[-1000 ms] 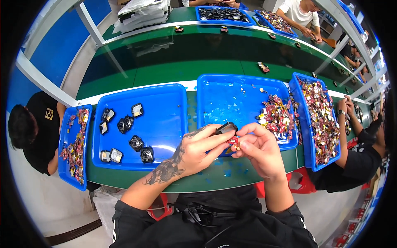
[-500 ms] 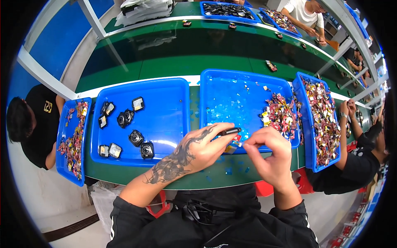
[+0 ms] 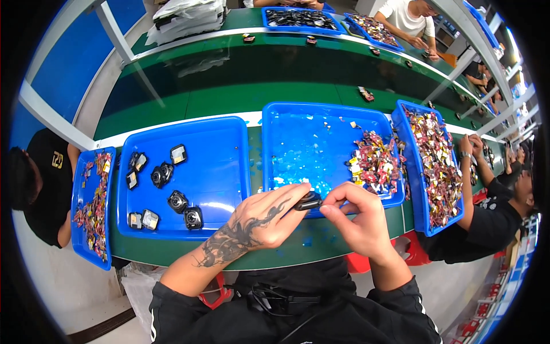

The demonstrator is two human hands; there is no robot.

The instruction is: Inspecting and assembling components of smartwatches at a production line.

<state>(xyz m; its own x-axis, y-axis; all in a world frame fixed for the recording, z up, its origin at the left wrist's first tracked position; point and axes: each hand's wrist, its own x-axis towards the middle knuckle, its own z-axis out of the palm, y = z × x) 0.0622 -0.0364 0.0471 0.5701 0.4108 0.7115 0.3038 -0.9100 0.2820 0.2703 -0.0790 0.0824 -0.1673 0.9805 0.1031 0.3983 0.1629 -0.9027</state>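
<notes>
My left hand (image 3: 274, 221), with a tattooed forearm behind it, grips a small black device housing (image 3: 309, 202) between thumb and fingers. Close on its right, my right hand (image 3: 362, 221) has thumb and forefinger pinched together at the housing's edge; whatever lies between those fingertips is too small to tell. Both hands are over the near edge of a blue tray (image 3: 321, 107) that holds scattered bits of clear blue film (image 3: 298, 163) and a heap of small red, yellow and silver parts (image 3: 375, 163). Several black housings like the held one, such as this square one (image 3: 193, 218), lie in another blue tray (image 3: 189, 122) at left.
Narrow blue trays of small parts stand at far left (image 3: 91, 259) and right (image 3: 416, 192). Beyond a white rail runs a green belt (image 3: 252, 94) carrying small parts (image 3: 365, 94). Co-workers sit on both sides and across. Grey metal posts (image 3: 51, 114) rise nearby.
The black housing has turned in my left hand and shows more of its broad side. Both hands have shifted slightly left and down in view, as has the whole scene.
</notes>
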